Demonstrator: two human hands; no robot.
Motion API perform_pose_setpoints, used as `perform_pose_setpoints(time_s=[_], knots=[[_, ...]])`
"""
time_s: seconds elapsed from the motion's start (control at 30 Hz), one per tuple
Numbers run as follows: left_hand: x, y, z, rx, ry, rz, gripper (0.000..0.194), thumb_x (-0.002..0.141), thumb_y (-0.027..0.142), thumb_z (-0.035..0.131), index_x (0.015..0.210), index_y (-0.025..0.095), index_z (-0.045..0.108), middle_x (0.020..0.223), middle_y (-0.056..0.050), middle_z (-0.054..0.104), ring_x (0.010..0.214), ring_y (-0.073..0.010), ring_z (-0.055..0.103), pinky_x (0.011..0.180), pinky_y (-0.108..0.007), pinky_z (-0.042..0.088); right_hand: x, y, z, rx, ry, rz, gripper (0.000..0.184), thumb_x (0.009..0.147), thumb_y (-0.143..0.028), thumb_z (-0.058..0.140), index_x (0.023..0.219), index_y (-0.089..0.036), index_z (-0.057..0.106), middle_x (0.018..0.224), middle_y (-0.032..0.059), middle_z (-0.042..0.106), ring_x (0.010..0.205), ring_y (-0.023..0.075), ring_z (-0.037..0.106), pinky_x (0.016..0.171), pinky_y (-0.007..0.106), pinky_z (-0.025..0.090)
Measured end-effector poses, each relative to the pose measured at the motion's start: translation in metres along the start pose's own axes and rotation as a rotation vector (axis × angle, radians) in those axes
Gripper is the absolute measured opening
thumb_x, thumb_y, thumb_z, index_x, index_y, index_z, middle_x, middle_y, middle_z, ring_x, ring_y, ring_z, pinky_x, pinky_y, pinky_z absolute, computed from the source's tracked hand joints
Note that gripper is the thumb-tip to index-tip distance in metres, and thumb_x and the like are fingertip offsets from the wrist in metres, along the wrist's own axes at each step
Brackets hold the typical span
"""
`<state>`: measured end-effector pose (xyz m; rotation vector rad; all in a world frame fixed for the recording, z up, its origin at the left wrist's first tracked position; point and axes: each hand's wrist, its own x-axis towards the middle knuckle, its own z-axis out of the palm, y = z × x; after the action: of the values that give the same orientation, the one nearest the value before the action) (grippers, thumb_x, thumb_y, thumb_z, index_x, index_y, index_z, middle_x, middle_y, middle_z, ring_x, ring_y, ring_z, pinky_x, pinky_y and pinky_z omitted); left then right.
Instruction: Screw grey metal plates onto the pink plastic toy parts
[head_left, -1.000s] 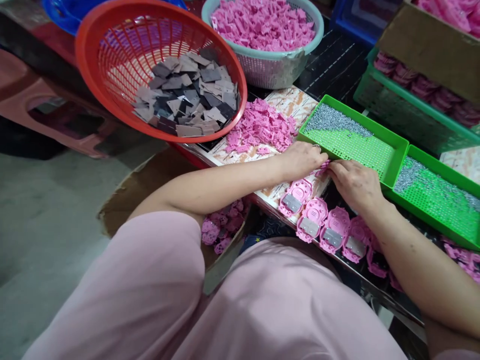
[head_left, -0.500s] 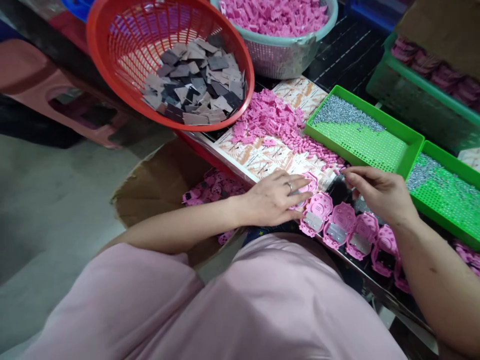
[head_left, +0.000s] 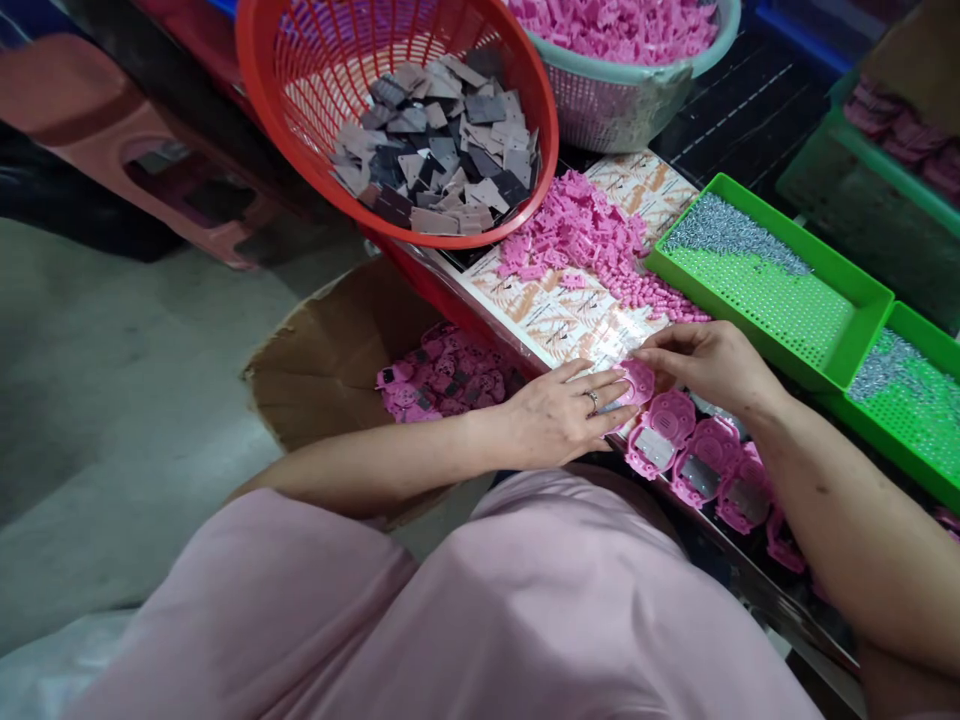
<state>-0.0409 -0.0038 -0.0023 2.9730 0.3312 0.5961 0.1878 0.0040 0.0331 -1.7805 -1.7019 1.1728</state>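
At the table edge, my left hand [head_left: 561, 412] reaches over a pink plastic casing [head_left: 637, 382], fingers extended across it and thumb at its near side, holding it in place. My right hand [head_left: 709, 365] bends over the far side of the same casing, thumb and forefinger pinched together. What is between those fingertips is too small or hidden. Beside this casing, a row of similar casings [head_left: 679, 410] runs along the edge; several have a grey metal plate [head_left: 651, 450] in the lower half. My right forearm partly covers the row's far end.
A red basket [head_left: 551, 150] of grey and dark plates stands at the back left. Small pink parts [head_left: 570, 225] lie heaped before a pale basket [head_left: 611, 110] of pink pieces. Green trays [head_left: 772, 320] hold small metal pieces. Below the table, a cardboard box [head_left: 315, 370] contains pink assemblies.
My right hand has moved left, from above a dark item near the row onto the casing under my left hand. My left hand stays on that casing. The whole view has shifted slightly.
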Motion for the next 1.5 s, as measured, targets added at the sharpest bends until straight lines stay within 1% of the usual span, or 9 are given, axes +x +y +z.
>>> perform_pose_setpoints(time_s=[0.27, 0.53, 0.67, 0.77, 0.93, 1.07, 1.17, 1.33, 1.5], knots=[[0.000, 0.000, 0.002, 0.006, 0.017, 0.000, 0.039, 0.093, 0.037, 0.056, 0.126, 0.015, 0.059, 0.128, -0.014, 0.062, 0.123, -0.0254, 0.055, 0.102, -0.045, 0.043, 0.007, -0.006, -0.003, -0.244, -0.036, -0.033, 0.015, 0.079, -0.035, 0.069, 0.078, -0.021, 0.072, 0.054, -0.0015, 0.065, 0.051, 0.0129, 0.062, 0.054, 0.025, 0.044], [0.001, 0.000, -0.001, 0.000, 0.015, -0.001, 0.040, 0.092, 0.036, 0.058, 0.126, 0.015, 0.059, 0.127, -0.013, 0.063, 0.122, -0.0259, 0.056, 0.103, -0.048, 0.043, 0.006, -0.005, 0.006, -0.345, 0.120, -0.039, 0.028, 0.072, -0.038, 0.078, 0.072, -0.018, 0.059, 0.058, -0.0012, 0.062, 0.052, 0.0123, 0.055, 0.054, 0.025, 0.039], [0.002, 0.000, -0.002, -0.005, -0.004, -0.013, 0.040, 0.091, 0.036, 0.059, 0.125, 0.015, 0.059, 0.127, -0.012, 0.063, 0.122, -0.0259, 0.056, 0.104, -0.049, 0.042, 0.003, -0.003, -0.004, -0.344, 0.195, -0.159, 0.024, 0.081, -0.042, 0.070, 0.080, -0.018, 0.067, 0.065, 0.0014, 0.065, 0.057, 0.0138, 0.058, 0.057, 0.027, 0.042], [0.004, 0.001, -0.002, -0.002, -0.011, -0.016, 0.039, 0.092, 0.037, 0.058, 0.125, 0.016, 0.060, 0.125, -0.012, 0.064, 0.122, -0.0247, 0.056, 0.105, -0.048, 0.041, 0.011, -0.002, -0.014, -0.640, 0.285, -0.330, 0.018, 0.087, -0.033, 0.062, 0.093, -0.019, 0.072, 0.086, 0.0066, 0.067, 0.075, 0.0182, 0.061, 0.063, 0.030, 0.042], [0.009, 0.001, -0.005, 0.034, -0.038, -0.033, 0.038, 0.092, 0.036, 0.058, 0.124, 0.015, 0.061, 0.125, -0.013, 0.064, 0.122, -0.0254, 0.056, 0.105, -0.049, 0.039, 0.022, -0.007, -0.014, -0.999, 0.173, -0.273, 0.024, 0.092, -0.029, 0.051, 0.102, -0.020, 0.071, 0.104, 0.0097, 0.064, 0.087, 0.0237, 0.061, 0.055, 0.031, 0.032], [0.010, 0.002, -0.008, 0.011, -0.033, -0.045, 0.043, 0.091, 0.040, 0.059, 0.126, 0.015, 0.059, 0.127, -0.013, 0.063, 0.123, -0.0268, 0.054, 0.108, -0.051, 0.037, 0.007, -0.015, -0.016, -0.820, 0.233, -0.320, 0.024, 0.093, -0.027, 0.047, 0.104, -0.018, 0.066, 0.110, 0.0111, 0.065, 0.094, 0.0248, 0.061, 0.060, 0.032, 0.039], [0.013, 0.005, -0.006, -0.023, 0.045, -0.032, 0.048, 0.092, 0.046, 0.054, 0.128, 0.014, 0.058, 0.132, -0.013, 0.060, 0.127, -0.0277, 0.052, 0.109, -0.050, 0.035, -0.017, -0.010, -0.026, -0.511, 0.274, -0.269, 0.023, 0.091, -0.031, 0.051, 0.105, -0.019, 0.065, 0.093, 0.0077, 0.069, 0.079, 0.0202, 0.063, 0.067, 0.033, 0.046], [0.022, 0.018, 0.008, -0.100, 0.062, 0.121, 0.046, 0.095, 0.046, 0.048, 0.128, 0.014, 0.057, 0.134, -0.012, 0.058, 0.127, -0.0257, 0.052, 0.106, -0.048, 0.038, -0.046, 0.017, -0.035, -0.069, 0.085, -0.002, 0.033, 0.078, -0.052, 0.069, 0.086, -0.020, 0.072, 0.077, 0.0032, 0.070, 0.064, 0.0148, 0.061, 0.061, 0.029, 0.047], [0.026, 0.024, 0.017, -0.067, 0.034, 0.119, 0.036, 0.096, 0.038, 0.050, 0.119, 0.013, 0.063, 0.126, -0.011, 0.064, 0.121, -0.0242, 0.057, 0.107, -0.048, 0.038, -0.044, 0.032, -0.023, -0.060, 0.115, 0.067, 0.041, 0.074, -0.060, 0.069, 0.082, -0.020, 0.076, 0.072, 0.0033, 0.070, 0.060, 0.0143, 0.059, 0.056, 0.028, 0.043]])
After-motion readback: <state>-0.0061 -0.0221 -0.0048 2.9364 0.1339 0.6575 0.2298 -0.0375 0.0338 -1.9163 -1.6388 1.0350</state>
